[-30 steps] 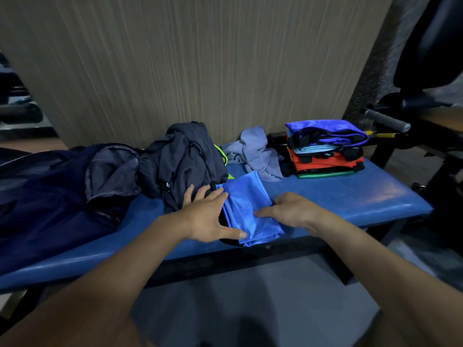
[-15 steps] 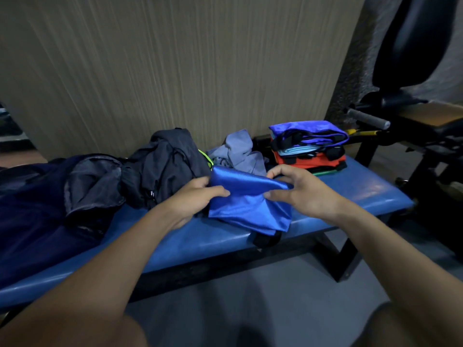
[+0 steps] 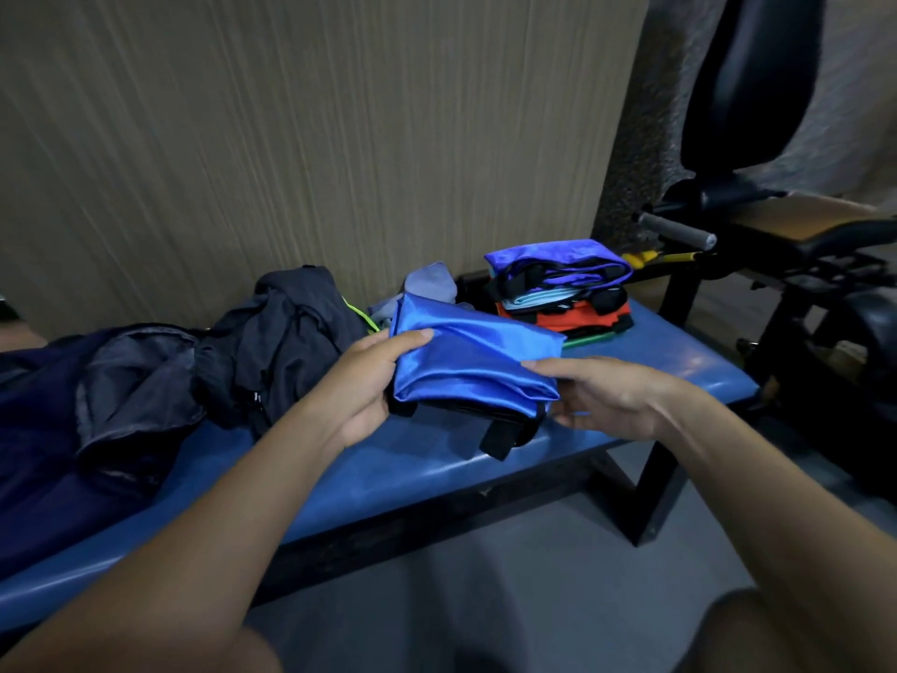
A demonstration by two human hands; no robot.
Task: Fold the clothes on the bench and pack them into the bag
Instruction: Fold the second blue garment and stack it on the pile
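Note:
A folded shiny blue garment (image 3: 471,361) with black trim hangs a little above the blue padded bench (image 3: 670,361). My left hand (image 3: 373,381) grips its left edge, thumb on top. My right hand (image 3: 602,395) holds its right end, fingers under it and thumb on top. A stack of folded clothes (image 3: 563,289), purple on top and orange below, sits at the bench's far right. A crumpled dark grey garment (image 3: 286,337) and a small grey-blue one (image 3: 427,284) lie behind. A dark navy bag (image 3: 73,410), open at the top, lies on the bench's left.
A wood-grain wall panel (image 3: 291,138) stands right behind the bench. Black gym equipment (image 3: 757,225) with a padded seat and a grey handle stands to the right. Grey floor lies in front of the bench.
Both hands have lifted the folded blue garment off the bench and carried it up and to the right, toward the folded stack.

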